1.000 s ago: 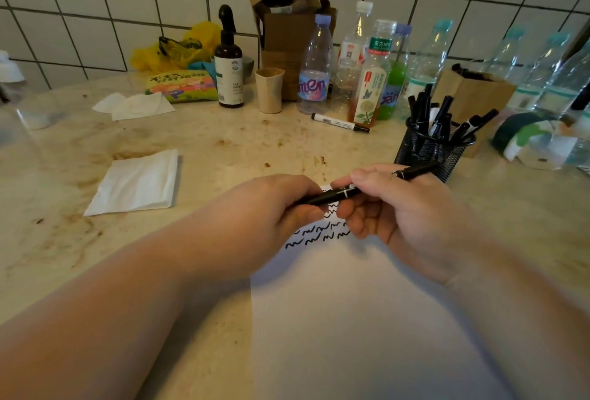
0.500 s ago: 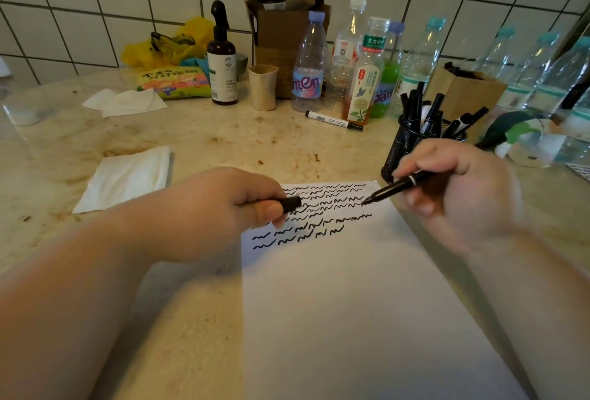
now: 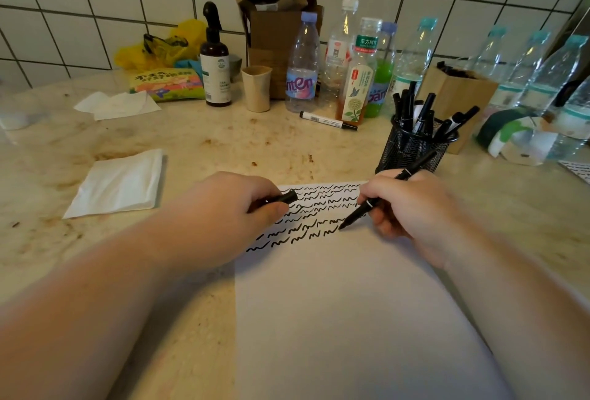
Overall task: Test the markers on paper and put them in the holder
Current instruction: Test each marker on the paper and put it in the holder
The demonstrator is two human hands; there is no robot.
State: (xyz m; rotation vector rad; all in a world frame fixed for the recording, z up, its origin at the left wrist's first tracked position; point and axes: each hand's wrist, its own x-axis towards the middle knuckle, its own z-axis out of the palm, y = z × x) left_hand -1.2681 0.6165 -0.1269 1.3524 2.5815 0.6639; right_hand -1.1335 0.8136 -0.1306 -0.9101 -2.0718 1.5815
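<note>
On the stained counter (image 3: pixel 223 150) I see the paper (image 3: pixel 335 303). My right hand (image 3: pixel 412 214) pinches the marker (image 3: pixel 360 212), tip on the paper; my left hand (image 3: pixel 230 211) grips its cap (image 3: pixel 285 198). Mesh holder (image 3: pixel 412 150) stands just beyond the paper.

Home kitchen, tiled wall (image 3: pixel 95 16), stained marble counter (image 3: pixel 223 144)

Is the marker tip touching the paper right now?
Touching, as far as the head view shows: the marker in the right hand has its tip at the end of a squiggle on the paper, no gap visible.
</note>
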